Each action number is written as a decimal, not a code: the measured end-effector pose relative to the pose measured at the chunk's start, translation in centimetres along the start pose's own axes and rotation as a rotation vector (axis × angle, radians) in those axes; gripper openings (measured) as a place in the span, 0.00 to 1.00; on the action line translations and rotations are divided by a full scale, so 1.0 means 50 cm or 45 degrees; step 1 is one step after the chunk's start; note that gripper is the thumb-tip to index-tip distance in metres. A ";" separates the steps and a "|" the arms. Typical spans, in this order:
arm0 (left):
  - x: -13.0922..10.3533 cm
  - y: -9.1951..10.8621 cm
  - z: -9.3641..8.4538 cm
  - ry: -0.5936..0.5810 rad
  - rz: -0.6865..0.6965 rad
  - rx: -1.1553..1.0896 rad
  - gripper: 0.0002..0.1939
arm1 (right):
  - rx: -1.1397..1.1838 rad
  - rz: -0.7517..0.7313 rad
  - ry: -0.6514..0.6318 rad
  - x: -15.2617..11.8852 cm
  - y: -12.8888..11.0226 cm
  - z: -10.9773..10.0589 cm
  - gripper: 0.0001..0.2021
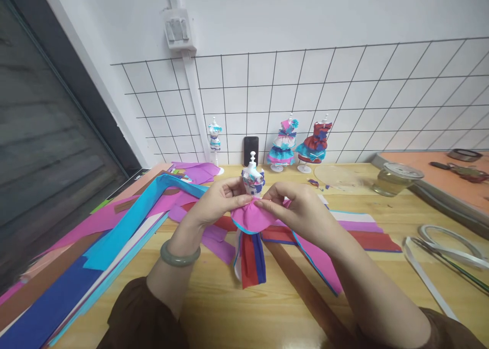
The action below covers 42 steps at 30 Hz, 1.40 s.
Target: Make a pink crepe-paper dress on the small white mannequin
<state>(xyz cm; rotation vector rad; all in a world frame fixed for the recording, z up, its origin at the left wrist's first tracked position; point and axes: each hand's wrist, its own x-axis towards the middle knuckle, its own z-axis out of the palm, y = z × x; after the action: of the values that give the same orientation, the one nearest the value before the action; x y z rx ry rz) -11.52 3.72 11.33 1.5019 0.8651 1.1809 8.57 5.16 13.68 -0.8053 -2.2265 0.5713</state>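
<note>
A small white dress form [252,176] stands upright in front of me, its top wrapped in white, blue and purple. At its waist a gathered pink crepe paper strip [254,216] with a light blue edge fans out like a skirt. My left hand [223,198] pinches the gathered top edge from the left. Opposite it, my right hand [292,204] pinches the same edge, and the strip's tail hangs below that wrist. Under the pink part, a red and blue paper strip [250,262] comes forward over the table. My hands partly hide the form's lower half.
Long coloured paper strips [148,211] cover the table's left side. Behind stand a partly dressed form [214,140], a phone [251,150] and two dressed forms [282,145]. Rightward are a clear jar [397,178], white tape [454,244], scissors [451,260] and an orange tray [439,178].
</note>
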 end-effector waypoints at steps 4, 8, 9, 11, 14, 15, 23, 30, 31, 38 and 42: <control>0.005 -0.016 -0.007 0.035 0.065 -0.124 0.14 | -0.176 -0.193 0.086 -0.006 -0.014 0.003 0.06; 0.006 -0.020 -0.012 0.048 0.068 -0.232 0.13 | -0.206 -0.266 0.048 -0.017 -0.030 0.004 0.06; 0.006 -0.019 -0.012 0.051 0.063 -0.265 0.13 | -0.208 -0.284 0.044 -0.019 -0.033 0.005 0.07; 0.005 -0.015 -0.010 0.061 0.054 -0.336 0.15 | -0.211 -0.330 0.036 -0.025 -0.041 0.007 0.08; 0.002 -0.011 -0.007 0.059 0.028 -0.458 0.16 | -0.220 -0.401 0.041 -0.031 -0.050 0.012 0.10; 0.001 -0.012 -0.007 0.056 0.017 -0.493 0.16 | -0.221 -0.429 0.046 -0.033 -0.052 0.014 0.11; -0.002 -0.038 -0.014 -0.024 -0.010 -0.712 0.23 | -0.262 -0.593 0.105 -0.050 -0.064 0.036 0.13; -0.004 -0.058 -0.023 0.034 -0.035 -0.738 0.24 | -0.285 -0.415 0.025 -0.049 -0.071 0.032 0.20; -0.004 -0.060 -0.024 0.051 -0.037 -0.728 0.23 | -0.286 -0.383 -0.008 -0.046 -0.071 0.032 0.20; -0.004 -0.040 -0.016 0.051 -0.059 -0.683 0.25 | -0.056 -0.181 -0.014 -0.042 -0.067 0.027 0.17; -0.001 -0.028 -0.010 0.128 -0.054 -0.613 0.22 | 0.202 0.054 -0.063 -0.040 -0.061 0.012 0.12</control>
<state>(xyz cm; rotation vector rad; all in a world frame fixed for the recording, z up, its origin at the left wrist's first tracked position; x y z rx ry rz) -11.94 4.15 9.97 1.0354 0.6159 1.3290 8.12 1.55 14.18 -0.7656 -2.1810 0.7852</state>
